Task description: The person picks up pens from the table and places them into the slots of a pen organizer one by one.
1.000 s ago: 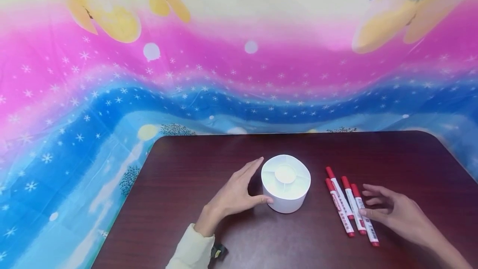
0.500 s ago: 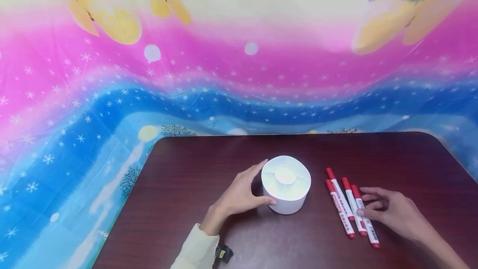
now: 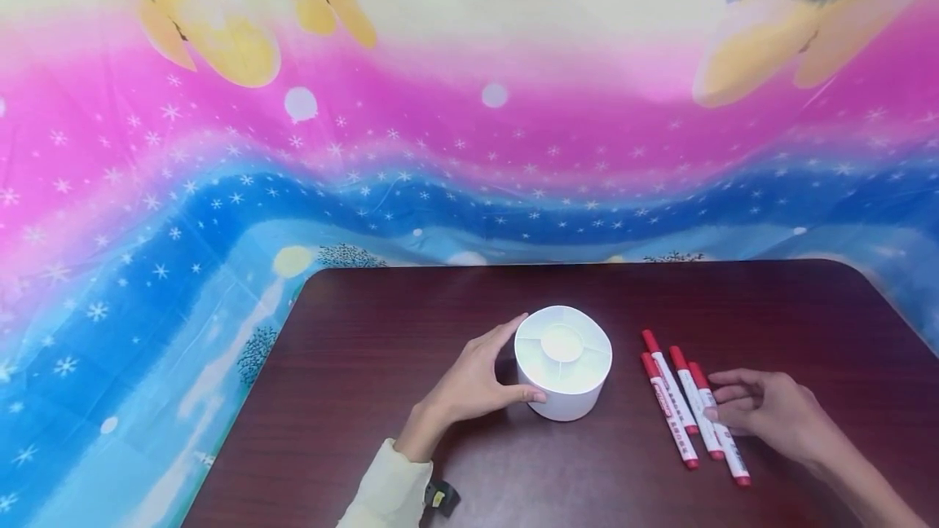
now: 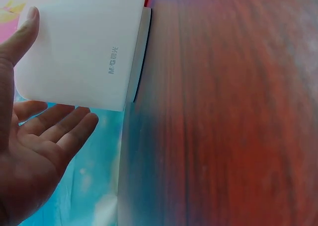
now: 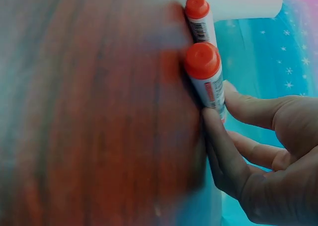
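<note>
A round white desk organizer [image 3: 575,404] with divided compartments stands on the table. My left hand [image 3: 469,381] holds it from the left, thumb at its front wall and fingers at the far side. In the left wrist view the organizer's side wall [image 4: 79,52] lies between thumb and fingers. Several red-capped white markers lie to its right, side by side. My right hand [image 3: 781,418] pinches the rightmost marker [image 3: 728,442] between thumb and fingers. The right wrist view shows this marker's red end [image 5: 202,61] near the fingertips, with another marker [image 5: 198,17] beyond it.
The dark reddish-brown table [image 3: 367,332] has rounded far corners. A colourful printed cloth [image 3: 455,145] hangs behind and beside it. A small black object [image 3: 443,498] shows at the left sleeve [image 3: 392,487].
My left hand has moved slightly right and come against the organizer. The right thumb and fingers have closed on the rightmost marker, which has shifted very slightly.
</note>
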`<state>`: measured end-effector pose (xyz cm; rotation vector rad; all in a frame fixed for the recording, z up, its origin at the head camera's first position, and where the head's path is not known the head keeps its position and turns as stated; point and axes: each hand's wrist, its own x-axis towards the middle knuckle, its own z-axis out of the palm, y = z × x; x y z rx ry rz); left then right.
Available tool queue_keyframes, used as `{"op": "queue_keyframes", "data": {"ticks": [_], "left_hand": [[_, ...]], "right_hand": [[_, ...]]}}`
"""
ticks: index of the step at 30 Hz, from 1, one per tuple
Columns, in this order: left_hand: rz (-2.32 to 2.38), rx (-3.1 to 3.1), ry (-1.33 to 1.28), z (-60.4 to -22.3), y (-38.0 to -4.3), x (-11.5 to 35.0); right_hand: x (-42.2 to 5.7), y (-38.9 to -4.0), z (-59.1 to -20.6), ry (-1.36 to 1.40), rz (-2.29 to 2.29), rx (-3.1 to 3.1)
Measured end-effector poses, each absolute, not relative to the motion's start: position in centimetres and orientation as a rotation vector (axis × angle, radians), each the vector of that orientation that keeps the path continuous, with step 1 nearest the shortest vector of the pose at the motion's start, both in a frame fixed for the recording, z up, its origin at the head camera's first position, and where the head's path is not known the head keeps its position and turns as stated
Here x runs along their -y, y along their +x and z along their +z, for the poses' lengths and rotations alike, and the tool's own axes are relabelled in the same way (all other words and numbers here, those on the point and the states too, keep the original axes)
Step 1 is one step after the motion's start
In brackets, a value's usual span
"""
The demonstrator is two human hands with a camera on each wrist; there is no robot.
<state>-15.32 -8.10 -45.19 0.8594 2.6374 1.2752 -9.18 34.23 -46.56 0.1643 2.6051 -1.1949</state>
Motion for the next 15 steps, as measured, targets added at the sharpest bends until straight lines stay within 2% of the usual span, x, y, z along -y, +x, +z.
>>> {"op": "queue_keyframes", "data": {"ticks": [15], "left_hand": [[1.297,-2.624,0.852,-45.38,-15.43,8.12]], "right_hand": [[-34.65,-9.39,-45.79,0.157,-1.319,-2.455]]}}
